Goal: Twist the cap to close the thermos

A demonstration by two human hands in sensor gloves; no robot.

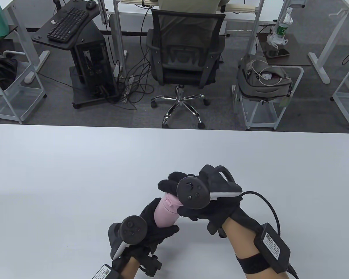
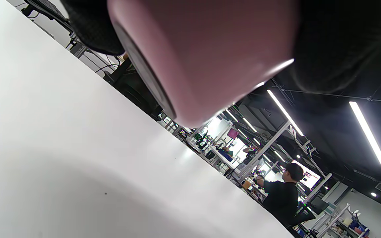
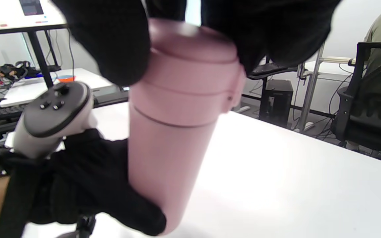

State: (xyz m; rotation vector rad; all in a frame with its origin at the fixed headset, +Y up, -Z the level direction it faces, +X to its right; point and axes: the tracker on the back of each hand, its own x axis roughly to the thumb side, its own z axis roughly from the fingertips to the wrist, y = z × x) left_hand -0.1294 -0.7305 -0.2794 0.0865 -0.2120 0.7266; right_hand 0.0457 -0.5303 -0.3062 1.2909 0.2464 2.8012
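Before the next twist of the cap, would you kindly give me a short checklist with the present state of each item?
1. Left hand grips the thermos body: ok.
2. Right hand holds the cap from above, fingers on both sides: ok.
3. Cap sits on the body, with an even seam line below it: ok.
4. Cap fully tightened: cannot tell.
5. Thermos base off the table, so it is free to turn: ok in the left wrist view.
6. Right wrist cable away from the thermos: ok.
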